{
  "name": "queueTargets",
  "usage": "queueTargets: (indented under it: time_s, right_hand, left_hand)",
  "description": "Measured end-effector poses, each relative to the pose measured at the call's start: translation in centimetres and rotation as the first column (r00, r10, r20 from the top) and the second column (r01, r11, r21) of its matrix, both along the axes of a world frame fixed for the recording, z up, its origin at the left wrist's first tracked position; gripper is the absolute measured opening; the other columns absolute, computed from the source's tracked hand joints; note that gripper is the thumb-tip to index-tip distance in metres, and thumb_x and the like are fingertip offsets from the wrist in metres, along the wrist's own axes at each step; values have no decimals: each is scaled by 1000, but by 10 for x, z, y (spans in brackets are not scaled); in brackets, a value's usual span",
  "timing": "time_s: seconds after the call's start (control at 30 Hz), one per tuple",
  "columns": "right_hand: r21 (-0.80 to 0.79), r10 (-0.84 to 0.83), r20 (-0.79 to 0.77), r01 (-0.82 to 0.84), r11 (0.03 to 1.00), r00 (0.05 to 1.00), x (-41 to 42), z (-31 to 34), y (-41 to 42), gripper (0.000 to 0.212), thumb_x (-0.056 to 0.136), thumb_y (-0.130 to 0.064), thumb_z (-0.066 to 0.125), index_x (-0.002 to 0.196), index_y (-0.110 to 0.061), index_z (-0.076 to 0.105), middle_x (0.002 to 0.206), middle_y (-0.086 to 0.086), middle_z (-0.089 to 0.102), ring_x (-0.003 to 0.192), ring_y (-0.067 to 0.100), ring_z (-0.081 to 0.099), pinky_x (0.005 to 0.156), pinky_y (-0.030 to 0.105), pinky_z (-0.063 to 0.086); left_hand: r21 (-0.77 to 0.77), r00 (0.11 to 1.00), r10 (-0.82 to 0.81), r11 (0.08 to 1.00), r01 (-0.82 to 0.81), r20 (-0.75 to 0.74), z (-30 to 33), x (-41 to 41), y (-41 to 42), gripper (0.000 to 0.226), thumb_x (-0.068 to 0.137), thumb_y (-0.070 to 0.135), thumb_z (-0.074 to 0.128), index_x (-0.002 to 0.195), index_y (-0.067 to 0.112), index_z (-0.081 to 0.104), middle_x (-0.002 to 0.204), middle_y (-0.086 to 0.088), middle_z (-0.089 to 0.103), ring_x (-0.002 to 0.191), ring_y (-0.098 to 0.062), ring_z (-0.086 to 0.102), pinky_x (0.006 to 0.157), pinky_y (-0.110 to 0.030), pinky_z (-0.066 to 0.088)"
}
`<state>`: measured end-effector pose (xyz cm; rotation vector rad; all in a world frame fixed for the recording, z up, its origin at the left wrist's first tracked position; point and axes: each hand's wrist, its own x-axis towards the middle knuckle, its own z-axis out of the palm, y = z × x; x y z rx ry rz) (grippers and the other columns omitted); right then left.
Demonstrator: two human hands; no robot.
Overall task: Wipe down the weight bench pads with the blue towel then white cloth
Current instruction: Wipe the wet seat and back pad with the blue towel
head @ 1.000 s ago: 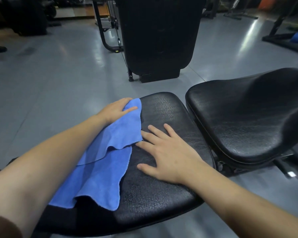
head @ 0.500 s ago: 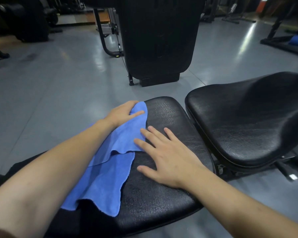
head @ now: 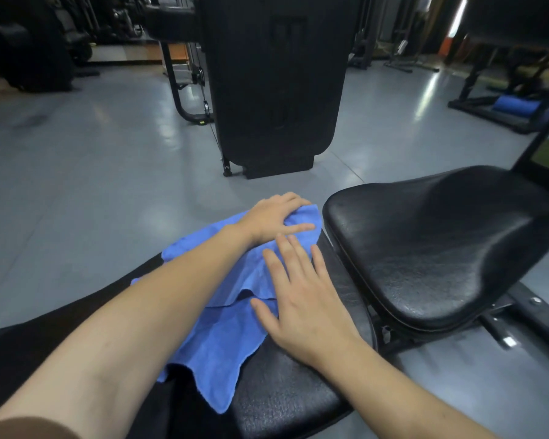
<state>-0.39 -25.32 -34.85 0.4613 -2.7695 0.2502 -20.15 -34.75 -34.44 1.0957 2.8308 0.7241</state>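
Note:
The blue towel (head: 225, 327) lies spread over the near black bench pad (head: 286, 394), reaching its far end. My left hand (head: 273, 217) presses on the towel's far edge, its fingers bent over the bunched cloth at the pad's tip. My right hand (head: 301, 299) lies flat with straight fingers, partly on the towel and partly on the pad. A second black pad (head: 441, 248), the curved one, sits to the right across a narrow gap. No white cloth is in view.
A tall black machine housing (head: 276, 83) stands on the grey floor straight ahead, with a black frame (head: 184, 99) beside it. Another rack with a blue roll (head: 514, 104) is at the far right. The bench's metal frame (head: 501, 331) runs under the right pad.
My left hand has pushed the towel rightward to the far end of the near pad. My right hand has moved onto the towel.

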Motion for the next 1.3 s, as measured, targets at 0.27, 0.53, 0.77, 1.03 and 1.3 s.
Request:
queueTargets:
  time_s: [0.27,0.53,0.77,1.03,1.3]
  right_hand:
    - [4,-56,-11,56,998,998,-1,1,1,76,97,-59,33,155,-10,32,163,18,24,153,30,15,124,49,7]
    - [81,-39,-17,40,996,999,-2,-3,0,74,95,-62,34,149,-12,43,160,15,32,151,30,23,121,47,7]
    - [156,13,32,-18,988,999,-1,5,2,76,91,-66,28,147,-19,47,161,11,33,152,27,20,123,51,10]
    - [208,-39,6,36,977,999,-70,39,-49,75,87,-70,25,142,-26,50,153,12,40,146,28,28,118,60,16]
    - [394,-108,241,4,919,964,-144,17,-74,73,90,-77,21,154,-42,26,164,2,21,152,27,7,118,64,6]
  left_hand:
    - [277,994,-56,960,30,89,3,12,-15,65,81,64,63,138,34,55,150,16,40,138,-8,41,117,-37,34]
    - [272,986,166,949,-160,-2,-18,50,-123,60,88,62,56,138,30,53,138,16,49,128,-6,50,109,-39,42]
    - [252,903,419,888,-386,-92,-49,90,-196,54,90,63,46,132,31,55,131,14,53,120,-14,55,103,-40,44]
    - [249,774,631,757,-604,-41,-67,111,-265,54,91,64,38,134,33,53,136,13,54,127,-14,53,96,-41,49]
    - [138,747,665,738,-660,20,-93,116,-282,55,90,64,31,132,37,54,133,18,56,120,-12,57,94,-34,46]
